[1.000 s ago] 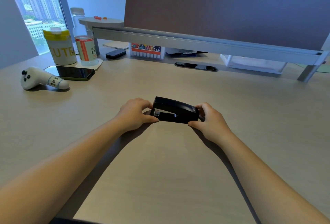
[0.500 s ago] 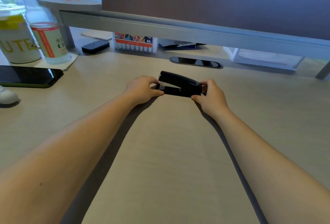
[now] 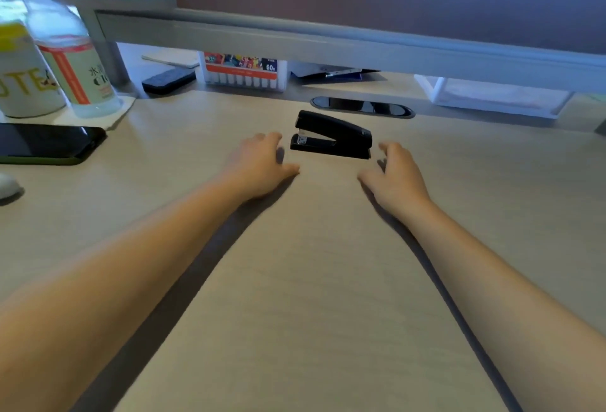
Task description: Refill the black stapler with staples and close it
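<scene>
The black stapler rests closed on the light wooden desk, just in front of the dark cable slot. Its metal mouth faces left. My left hand lies a little to the stapler's left and nearer to me, fingers apart, holding nothing. My right hand sits to the stapler's right, also apart from it, fingers spread and empty. No staples are in view.
At the left stand a clear bottle and a white-and-yellow cup, with a black phone lying in front. A marker box, a small black device and a white tray sit under the grey shelf.
Both hands let go of the stapler and drew back toward me. The stapler stays on the desk. The camera moved closer and lower.
</scene>
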### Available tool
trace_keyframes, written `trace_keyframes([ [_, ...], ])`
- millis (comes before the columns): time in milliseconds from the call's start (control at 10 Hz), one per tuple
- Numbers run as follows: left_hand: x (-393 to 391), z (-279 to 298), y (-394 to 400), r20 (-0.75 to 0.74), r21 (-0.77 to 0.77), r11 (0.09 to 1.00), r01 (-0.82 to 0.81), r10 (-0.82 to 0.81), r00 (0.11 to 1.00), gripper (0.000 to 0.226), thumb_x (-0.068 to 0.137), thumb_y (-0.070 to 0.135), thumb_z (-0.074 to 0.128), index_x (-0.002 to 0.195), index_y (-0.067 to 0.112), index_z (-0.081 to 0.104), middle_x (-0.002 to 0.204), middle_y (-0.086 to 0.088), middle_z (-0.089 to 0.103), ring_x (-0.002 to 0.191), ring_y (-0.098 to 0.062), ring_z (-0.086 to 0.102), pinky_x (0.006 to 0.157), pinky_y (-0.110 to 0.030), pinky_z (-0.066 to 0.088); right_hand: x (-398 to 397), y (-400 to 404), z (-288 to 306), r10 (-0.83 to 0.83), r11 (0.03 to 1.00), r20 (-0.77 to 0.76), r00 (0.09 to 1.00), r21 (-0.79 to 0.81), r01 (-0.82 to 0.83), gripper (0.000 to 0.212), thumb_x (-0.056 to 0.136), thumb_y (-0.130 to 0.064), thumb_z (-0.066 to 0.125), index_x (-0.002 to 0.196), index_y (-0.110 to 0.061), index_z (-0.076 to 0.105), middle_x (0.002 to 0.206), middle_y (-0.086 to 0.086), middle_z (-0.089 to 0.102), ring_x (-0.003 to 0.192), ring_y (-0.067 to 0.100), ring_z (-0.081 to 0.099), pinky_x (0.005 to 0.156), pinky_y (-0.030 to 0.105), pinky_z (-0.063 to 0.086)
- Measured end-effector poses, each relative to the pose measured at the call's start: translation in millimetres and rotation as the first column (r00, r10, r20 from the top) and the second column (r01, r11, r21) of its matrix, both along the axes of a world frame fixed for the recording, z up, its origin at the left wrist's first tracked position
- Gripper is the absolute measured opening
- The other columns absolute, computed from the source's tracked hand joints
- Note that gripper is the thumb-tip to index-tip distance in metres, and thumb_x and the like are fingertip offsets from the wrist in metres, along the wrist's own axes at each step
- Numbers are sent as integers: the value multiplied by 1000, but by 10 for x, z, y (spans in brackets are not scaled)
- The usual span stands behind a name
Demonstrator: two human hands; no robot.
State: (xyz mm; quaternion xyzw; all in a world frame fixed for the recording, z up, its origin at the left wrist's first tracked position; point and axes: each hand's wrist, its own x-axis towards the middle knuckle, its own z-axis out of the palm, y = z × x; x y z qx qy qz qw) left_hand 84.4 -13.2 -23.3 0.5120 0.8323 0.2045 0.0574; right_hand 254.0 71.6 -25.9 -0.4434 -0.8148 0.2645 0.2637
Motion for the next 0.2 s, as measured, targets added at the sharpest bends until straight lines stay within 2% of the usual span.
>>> trace_keyframes([
  [100,347,66,-790,-40,-59,992,113,-116,992,74,71,56,46,132,15,33,142,-11,37,129,-28,37,106,-36,34,409,-511,8,183,983,81,980,-19,-182,48,80,-23,57,122,-6,43,130,15,45,120,26,43,99,28,31],
  [200,816,-26,-1799,-187,-12,959,285,-282,941,72,60,65,38,113,19,56,121,-7,61,113,-24,58,91,-30,49,975,-1300,-65,392,916,123,912,41,-399,57,71,-52,46,114,-14,52,123,6,52,120,17,44,94,6,22],
])
